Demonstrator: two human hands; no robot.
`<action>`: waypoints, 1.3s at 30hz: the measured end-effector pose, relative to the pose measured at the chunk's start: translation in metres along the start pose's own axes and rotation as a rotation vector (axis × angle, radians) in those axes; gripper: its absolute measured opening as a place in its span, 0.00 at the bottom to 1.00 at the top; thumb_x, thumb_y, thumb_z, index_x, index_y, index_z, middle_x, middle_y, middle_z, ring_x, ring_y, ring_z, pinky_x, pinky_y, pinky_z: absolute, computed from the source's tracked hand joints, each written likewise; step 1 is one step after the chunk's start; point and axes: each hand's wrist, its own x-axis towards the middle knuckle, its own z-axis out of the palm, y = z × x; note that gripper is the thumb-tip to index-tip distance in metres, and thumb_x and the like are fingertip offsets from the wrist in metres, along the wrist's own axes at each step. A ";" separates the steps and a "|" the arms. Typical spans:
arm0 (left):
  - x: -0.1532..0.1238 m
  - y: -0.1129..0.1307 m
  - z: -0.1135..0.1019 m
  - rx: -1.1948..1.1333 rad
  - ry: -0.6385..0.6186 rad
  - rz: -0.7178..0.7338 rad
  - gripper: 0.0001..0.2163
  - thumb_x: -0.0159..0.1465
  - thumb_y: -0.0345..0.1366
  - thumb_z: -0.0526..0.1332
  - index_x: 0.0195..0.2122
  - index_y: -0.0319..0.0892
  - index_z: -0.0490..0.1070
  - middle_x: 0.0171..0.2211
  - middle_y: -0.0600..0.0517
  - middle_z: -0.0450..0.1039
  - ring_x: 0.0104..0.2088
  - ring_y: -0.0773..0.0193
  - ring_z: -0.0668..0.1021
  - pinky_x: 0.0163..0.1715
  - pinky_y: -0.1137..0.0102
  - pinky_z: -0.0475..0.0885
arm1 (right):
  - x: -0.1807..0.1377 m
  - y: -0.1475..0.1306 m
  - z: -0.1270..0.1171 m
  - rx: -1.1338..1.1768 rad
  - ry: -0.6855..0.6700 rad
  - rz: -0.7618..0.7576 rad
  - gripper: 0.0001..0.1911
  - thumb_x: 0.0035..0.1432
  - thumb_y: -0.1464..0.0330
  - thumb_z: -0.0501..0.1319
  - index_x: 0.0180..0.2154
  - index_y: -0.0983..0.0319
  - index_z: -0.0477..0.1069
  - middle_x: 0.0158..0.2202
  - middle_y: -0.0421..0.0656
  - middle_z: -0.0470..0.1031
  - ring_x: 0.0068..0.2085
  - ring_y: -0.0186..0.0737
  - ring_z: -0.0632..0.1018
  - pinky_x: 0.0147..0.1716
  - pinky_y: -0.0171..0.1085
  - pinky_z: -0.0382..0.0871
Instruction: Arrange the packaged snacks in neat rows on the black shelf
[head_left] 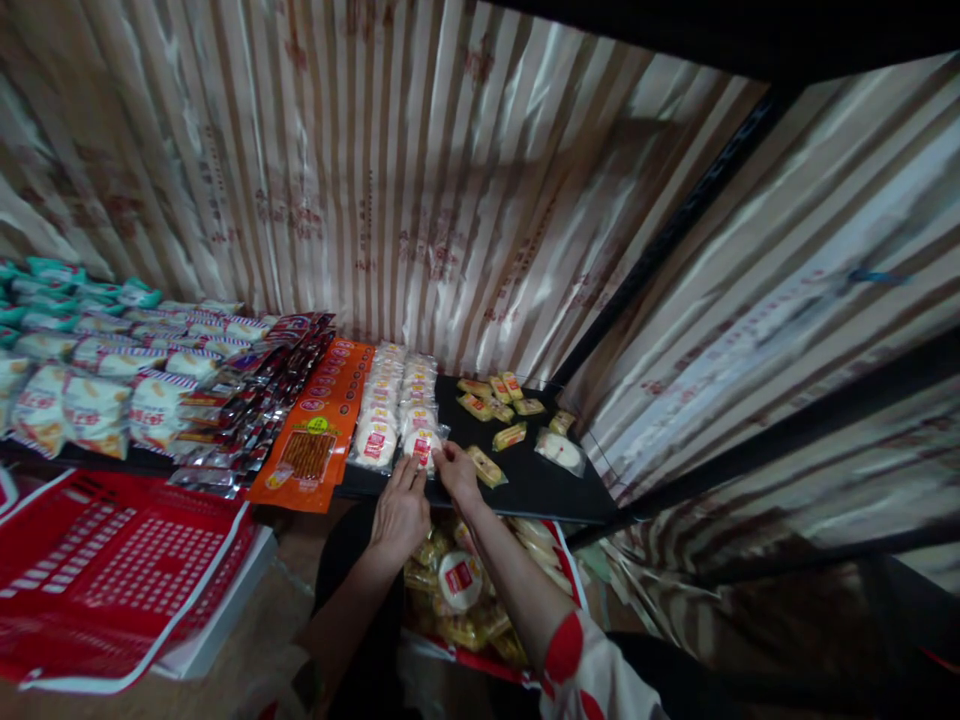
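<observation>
Two rows of clear-wrapped round white rice crackers with red labels stand on a black shelf point(405, 507). At the front of the right-hand row is a rice cracker packet point(421, 446). My left hand point(403, 508) has its fingertips closed on the packet's lower front edge. On the packet's right edge, my right hand point(456, 474) pinches the wrapper between thumb and fingers. The left-hand cracker row point(373, 445) stands beside it, untouched by either hand. A small yellow packet point(486, 467) lies just right of my right hand.
Several yellow packets point(510, 436) and a white cracker packet point(561, 451) lie loose on the shelf's right. An orange snack bag point(311, 455) and white snack bags point(94, 412) fill the left. Below are a red basket point(112, 570) and a container with loose snacks point(459, 580).
</observation>
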 end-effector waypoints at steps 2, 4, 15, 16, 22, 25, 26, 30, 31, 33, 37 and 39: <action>0.001 0.000 0.000 -0.004 -0.001 -0.019 0.20 0.57 0.24 0.50 0.51 0.31 0.67 0.56 0.39 0.64 0.60 0.53 0.63 0.57 0.58 0.64 | 0.002 -0.002 0.002 -0.043 0.021 0.007 0.12 0.50 0.64 0.56 0.35 0.61 0.72 0.29 0.40 0.74 0.29 0.37 0.72 0.31 0.35 0.64; 0.002 -0.001 0.000 -0.013 0.004 -0.037 0.21 0.57 0.24 0.50 0.52 0.32 0.67 0.57 0.40 0.64 0.60 0.53 0.63 0.57 0.59 0.64 | 0.004 -0.005 0.004 -0.067 0.040 0.018 0.14 0.50 0.64 0.57 0.39 0.60 0.72 0.31 0.40 0.75 0.30 0.37 0.73 0.31 0.35 0.65; 0.008 -0.006 0.006 -0.117 0.007 -0.058 0.24 0.56 0.24 0.51 0.55 0.35 0.65 0.58 0.43 0.64 0.62 0.53 0.59 0.59 0.56 0.62 | 0.001 -0.011 0.016 -0.181 0.192 -0.046 0.18 0.53 0.66 0.56 0.46 0.63 0.70 0.39 0.46 0.73 0.34 0.37 0.74 0.36 0.34 0.68; 0.008 -0.006 0.006 -0.114 0.005 -0.058 0.23 0.56 0.24 0.50 0.55 0.34 0.65 0.58 0.42 0.64 0.62 0.53 0.59 0.59 0.56 0.62 | 0.001 -0.012 0.016 -0.188 0.187 -0.033 0.18 0.53 0.67 0.56 0.46 0.63 0.70 0.40 0.46 0.73 0.34 0.36 0.74 0.36 0.34 0.68; 0.009 -0.007 0.007 -0.128 -0.008 -0.065 0.23 0.56 0.24 0.50 0.54 0.31 0.64 0.58 0.41 0.62 0.63 0.53 0.57 0.60 0.58 0.59 | 0.000 -0.019 0.014 -0.166 0.137 -0.028 0.18 0.54 0.68 0.56 0.46 0.66 0.70 0.40 0.48 0.73 0.36 0.37 0.74 0.40 0.35 0.67; 0.008 -0.008 0.007 -0.120 -0.014 -0.060 0.22 0.57 0.24 0.50 0.53 0.28 0.65 0.58 0.38 0.62 0.63 0.53 0.58 0.61 0.58 0.58 | -0.006 -0.018 0.011 -0.118 0.144 -0.033 0.18 0.55 0.69 0.54 0.47 0.66 0.70 0.41 0.48 0.73 0.38 0.37 0.74 0.42 0.36 0.67; 0.007 -0.007 0.006 -0.119 -0.013 -0.055 0.21 0.57 0.24 0.50 0.53 0.28 0.66 0.59 0.38 0.61 0.63 0.52 0.57 0.61 0.58 0.58 | -0.011 -0.016 0.009 -0.096 0.158 -0.050 0.18 0.56 0.69 0.53 0.48 0.67 0.69 0.42 0.48 0.73 0.38 0.37 0.74 0.43 0.36 0.67; 0.004 -0.004 0.000 -0.126 0.008 -0.004 0.20 0.57 0.24 0.50 0.51 0.34 0.67 0.59 0.41 0.60 0.62 0.53 0.58 0.60 0.57 0.60 | -0.040 -0.007 -0.003 -0.001 0.236 -0.240 0.17 0.58 0.68 0.50 0.46 0.65 0.69 0.45 0.49 0.72 0.44 0.39 0.73 0.46 0.37 0.66; 0.002 -0.003 -0.002 -0.120 0.010 0.018 0.20 0.57 0.24 0.50 0.51 0.35 0.68 0.59 0.42 0.62 0.61 0.53 0.60 0.59 0.57 0.61 | -0.050 -0.003 -0.008 0.005 0.238 -0.290 0.16 0.59 0.68 0.49 0.45 0.64 0.69 0.44 0.49 0.72 0.45 0.39 0.72 0.47 0.38 0.66; -0.001 0.001 -0.006 -0.109 0.002 0.073 0.19 0.58 0.24 0.50 0.49 0.37 0.70 0.55 0.43 0.66 0.59 0.55 0.63 0.58 0.59 0.62 | -0.071 0.007 -0.017 -0.003 0.204 -0.357 0.16 0.59 0.69 0.48 0.43 0.63 0.70 0.42 0.48 0.73 0.45 0.39 0.72 0.48 0.39 0.65; -0.008 0.008 -0.012 -0.125 -0.067 0.172 0.17 0.59 0.26 0.50 0.46 0.40 0.72 0.48 0.44 0.71 0.51 0.56 0.71 0.52 0.60 0.68 | -0.107 0.033 -0.037 -0.146 0.107 -0.335 0.16 0.58 0.72 0.48 0.42 0.61 0.72 0.41 0.46 0.74 0.44 0.39 0.73 0.47 0.38 0.65; -0.011 0.010 -0.013 -0.131 -0.117 0.235 0.16 0.59 0.26 0.50 0.45 0.40 0.72 0.45 0.44 0.72 0.47 0.56 0.72 0.50 0.60 0.70 | -0.120 0.046 -0.046 -0.285 0.065 -0.271 0.16 0.58 0.73 0.49 0.41 0.62 0.72 0.41 0.47 0.74 0.45 0.40 0.73 0.48 0.38 0.64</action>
